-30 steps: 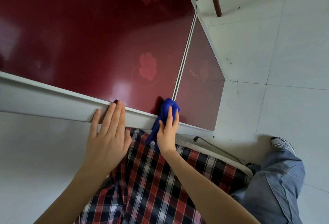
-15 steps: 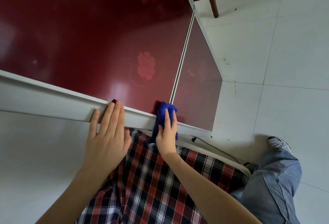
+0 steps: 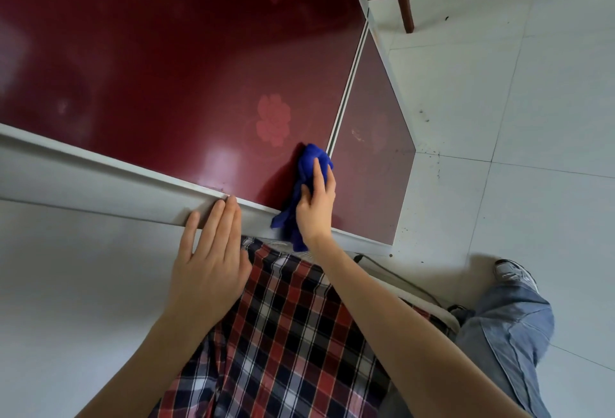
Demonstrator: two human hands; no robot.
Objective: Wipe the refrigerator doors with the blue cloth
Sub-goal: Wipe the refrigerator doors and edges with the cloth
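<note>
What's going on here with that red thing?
A person is wiping a glossy dark red refrigerator door. Their right hand holds a bunched blue cloth against it, right beside the pale seam to the second door. Their left hand rests flat, fingers on the grey rim along the door's top.

Head view, close, down refrigerator doors (image 3: 166,68)
</note>
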